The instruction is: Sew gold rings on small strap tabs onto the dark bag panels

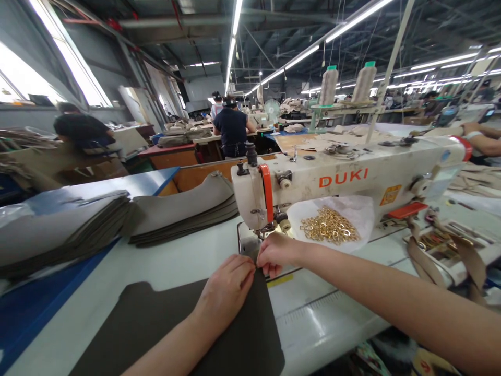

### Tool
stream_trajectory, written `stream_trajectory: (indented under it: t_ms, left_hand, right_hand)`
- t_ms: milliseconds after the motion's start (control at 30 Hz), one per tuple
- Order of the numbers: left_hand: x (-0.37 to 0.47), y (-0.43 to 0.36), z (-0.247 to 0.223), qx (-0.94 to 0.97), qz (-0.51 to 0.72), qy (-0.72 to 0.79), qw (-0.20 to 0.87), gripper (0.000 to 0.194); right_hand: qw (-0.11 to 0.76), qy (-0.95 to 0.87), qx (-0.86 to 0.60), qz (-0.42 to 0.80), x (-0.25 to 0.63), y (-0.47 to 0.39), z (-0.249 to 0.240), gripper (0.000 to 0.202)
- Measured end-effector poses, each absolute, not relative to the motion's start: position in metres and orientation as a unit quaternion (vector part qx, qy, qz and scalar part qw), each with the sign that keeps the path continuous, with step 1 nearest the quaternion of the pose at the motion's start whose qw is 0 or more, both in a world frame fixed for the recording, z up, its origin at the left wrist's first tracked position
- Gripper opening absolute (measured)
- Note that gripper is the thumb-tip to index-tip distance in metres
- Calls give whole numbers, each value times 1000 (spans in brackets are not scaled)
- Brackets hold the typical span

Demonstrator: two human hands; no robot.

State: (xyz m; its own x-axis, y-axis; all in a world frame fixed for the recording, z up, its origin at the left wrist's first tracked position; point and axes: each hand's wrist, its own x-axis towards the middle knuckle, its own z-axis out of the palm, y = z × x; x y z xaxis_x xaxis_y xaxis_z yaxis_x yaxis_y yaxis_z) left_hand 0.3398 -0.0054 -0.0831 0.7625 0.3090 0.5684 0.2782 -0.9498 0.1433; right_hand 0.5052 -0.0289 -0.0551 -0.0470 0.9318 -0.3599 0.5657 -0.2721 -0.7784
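Observation:
A dark grey-brown fabric panel [164,313] lies on the pale sewing table, its far corner near the needle area of a white sewing machine [305,180]. My left hand [230,282] rests over that corner, fingers closed and pressed together at the panel's edge. Just right of it, my right hand [276,253] is pinched close to the presser foot, its fingertips almost touching the left ones. Whatever small thing lies between the right fingertips is hidden. Behind the right wrist, gold metal rings [331,225] are heaped on a white sheet [366,214].
Stacked grey panels [183,209] lie behind the left hand, with another stack [62,224] at far left. A tray with tan straps [465,256] stands at right. Thread cones [329,86] rise behind the machine. People sit at other stations, one in dark clothing [230,128].

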Motion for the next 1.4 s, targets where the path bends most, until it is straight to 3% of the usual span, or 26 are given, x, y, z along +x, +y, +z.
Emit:
stream_trajectory:
  t_ms: [267, 600, 1033, 1233, 1400]
  left_hand:
    - [344, -5, -79, 949, 265, 168, 38, 22]
    - [344, -6, -84, 942, 277, 176, 70, 19]
    - [345, -3, -89, 938, 302, 156, 73, 19]
    - [345, -4, -86, 937, 302, 163, 70, 18]
    - [346, -5, -87, 933, 312, 167, 62, 18]
  right_hand:
    - [212, -669, -682, 208, 509, -56, -61, 11]
    - [178, -809, -559, -23, 518, -89, -82, 18]
    - [185, -824, -532, -58, 519, -84, -85, 18]
    - [116, -873, -471, -52, 534, -104, -72, 12]
    - [83, -904, -414, -69, 534, -121, -68, 20]
